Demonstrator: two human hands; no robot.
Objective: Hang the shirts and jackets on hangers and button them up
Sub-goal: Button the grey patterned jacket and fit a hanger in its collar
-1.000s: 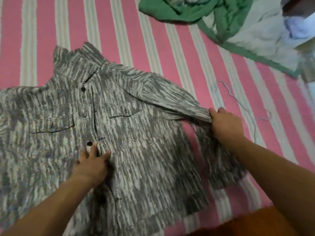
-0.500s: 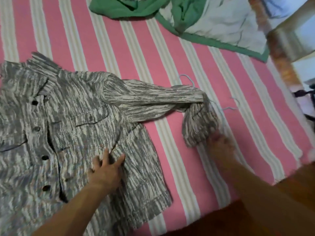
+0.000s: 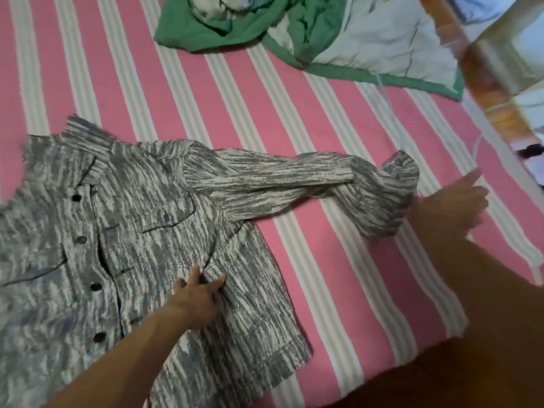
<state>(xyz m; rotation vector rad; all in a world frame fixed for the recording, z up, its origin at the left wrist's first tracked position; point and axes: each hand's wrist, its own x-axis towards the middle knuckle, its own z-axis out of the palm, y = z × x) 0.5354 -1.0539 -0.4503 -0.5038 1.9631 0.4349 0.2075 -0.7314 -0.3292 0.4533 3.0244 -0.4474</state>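
Note:
A grey-and-white streaked jacket (image 3: 141,237) lies face up on the pink striped bed (image 3: 338,260), its front open, with dark buttons down the placket. Its sleeve (image 3: 279,184) stretches out to the right and ends in a bunched, folded cuff (image 3: 388,198). My left hand (image 3: 200,293) rests flat on the jacket's front panel, fingers spread, holding nothing. My right hand (image 3: 453,204), blurred, is just right of the cuff with fingers extended and nothing in it. A thin pale-blue wire hanger (image 3: 388,98) lies on the bed beyond that hand, hard to make out.
A crumpled green-and-white quilt (image 3: 294,33) covers the far part of the bed. The bed's wooden edge (image 3: 412,378) runs along the near right, and a wooden frame (image 3: 497,110) borders the far right side.
My right hand pulled the sleeve out to the right, let it go and moved past the cuff. My left hand slid to the jacket's right front panel. The view shifted right.

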